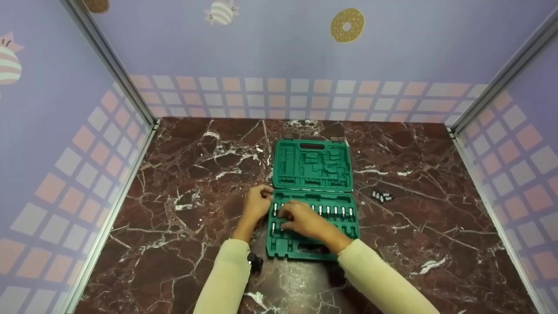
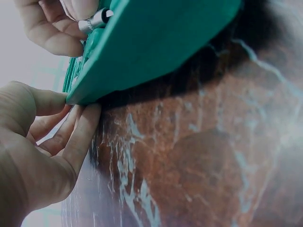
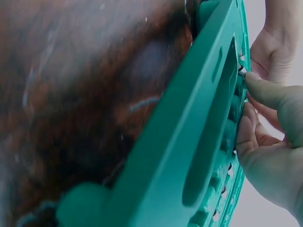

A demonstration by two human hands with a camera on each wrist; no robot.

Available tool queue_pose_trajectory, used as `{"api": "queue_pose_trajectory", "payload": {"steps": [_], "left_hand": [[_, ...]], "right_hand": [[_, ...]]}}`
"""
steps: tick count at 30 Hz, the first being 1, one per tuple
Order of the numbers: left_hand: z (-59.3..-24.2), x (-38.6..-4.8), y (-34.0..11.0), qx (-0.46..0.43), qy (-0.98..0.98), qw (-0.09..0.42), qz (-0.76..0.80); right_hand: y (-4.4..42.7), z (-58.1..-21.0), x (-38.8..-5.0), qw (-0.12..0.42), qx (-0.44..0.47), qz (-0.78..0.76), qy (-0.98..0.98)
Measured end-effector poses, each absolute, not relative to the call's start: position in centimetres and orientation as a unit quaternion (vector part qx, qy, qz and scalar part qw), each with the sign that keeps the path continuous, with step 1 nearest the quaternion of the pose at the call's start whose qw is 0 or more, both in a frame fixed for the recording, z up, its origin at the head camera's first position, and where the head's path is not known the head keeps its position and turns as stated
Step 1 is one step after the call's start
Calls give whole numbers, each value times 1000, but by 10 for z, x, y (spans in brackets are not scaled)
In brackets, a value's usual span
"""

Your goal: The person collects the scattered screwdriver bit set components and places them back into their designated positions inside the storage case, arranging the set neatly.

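An open green tool case (image 1: 314, 196) lies on the marbled surface, its lid folded back. My left hand (image 1: 257, 201) is at the case's left side; its thumb and fingers (image 2: 83, 137) pinch the edge. Over the left part of the tray, my right hand (image 1: 305, 220) has its fingers curled down among the slots, at a bit socket mostly hidden by the fingers. Silver-and-black bit sockets (image 1: 335, 212) stand in a row in the upper slots. Another bit socket (image 1: 273, 228) sits in the lower row at the left, beside the right fingers.
Several loose bit sockets (image 1: 382, 196) lie together on the surface to the right of the case. The lid (image 1: 311, 163) holds moulded recesses. Patterned panels (image 1: 287, 52) wall the surface at the back and both sides.
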State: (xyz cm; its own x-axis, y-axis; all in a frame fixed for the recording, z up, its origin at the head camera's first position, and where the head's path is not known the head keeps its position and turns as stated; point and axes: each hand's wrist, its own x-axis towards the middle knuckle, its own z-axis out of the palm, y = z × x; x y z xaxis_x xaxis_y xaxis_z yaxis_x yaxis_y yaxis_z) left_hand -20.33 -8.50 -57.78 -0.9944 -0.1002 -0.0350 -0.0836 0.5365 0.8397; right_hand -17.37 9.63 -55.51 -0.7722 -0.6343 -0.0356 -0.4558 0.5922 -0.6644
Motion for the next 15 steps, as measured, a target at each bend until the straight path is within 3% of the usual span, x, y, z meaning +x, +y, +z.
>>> {"api": "queue_pose_trajectory", "payload": {"steps": [15], "left_hand": [[-578,-203,-85,44,-876,7,-480]], "right_hand": [[94,-562,-171,121,-257,-364,887]]}}
